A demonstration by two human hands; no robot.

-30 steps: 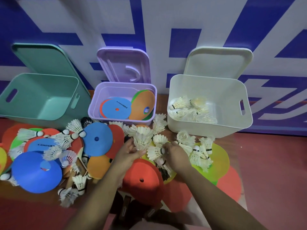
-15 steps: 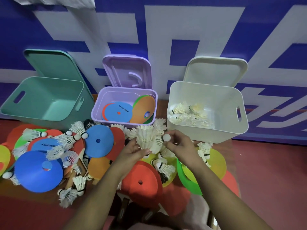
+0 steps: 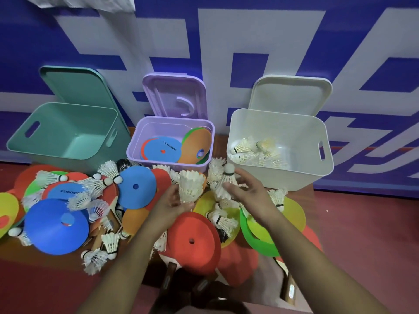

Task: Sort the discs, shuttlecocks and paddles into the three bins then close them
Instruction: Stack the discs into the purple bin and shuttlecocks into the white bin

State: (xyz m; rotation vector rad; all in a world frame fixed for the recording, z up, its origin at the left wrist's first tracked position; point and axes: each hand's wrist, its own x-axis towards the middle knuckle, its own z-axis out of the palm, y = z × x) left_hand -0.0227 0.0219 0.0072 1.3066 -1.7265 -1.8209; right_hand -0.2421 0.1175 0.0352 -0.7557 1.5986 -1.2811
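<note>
Within the last second both hands had come up off the heap. The left hand (image 3: 172, 205) now gripped a bunch of shuttlecocks (image 3: 191, 184), feathers up, just in front of the purple bin (image 3: 156, 165). The right hand (image 3: 247, 196) pinched a shuttlecock (image 3: 226, 184), cork up, close to the white bin (image 3: 283, 175). I judged that they were headed for the white bin, where other shuttlecocks already lay, so sorting was under way but far from done. The green bin (image 3: 68, 165) on the left looked empty. Many loose discs (image 3: 56, 225) and shuttlecocks were still spread before it, with paddle handles (image 3: 169, 274) poking out near the bottom. A few discs sat in the purple bin. All three lids leaned open against the blue and white wall (image 3: 226, 41). Everything rested on a red floor (image 3: 362, 234).
</note>
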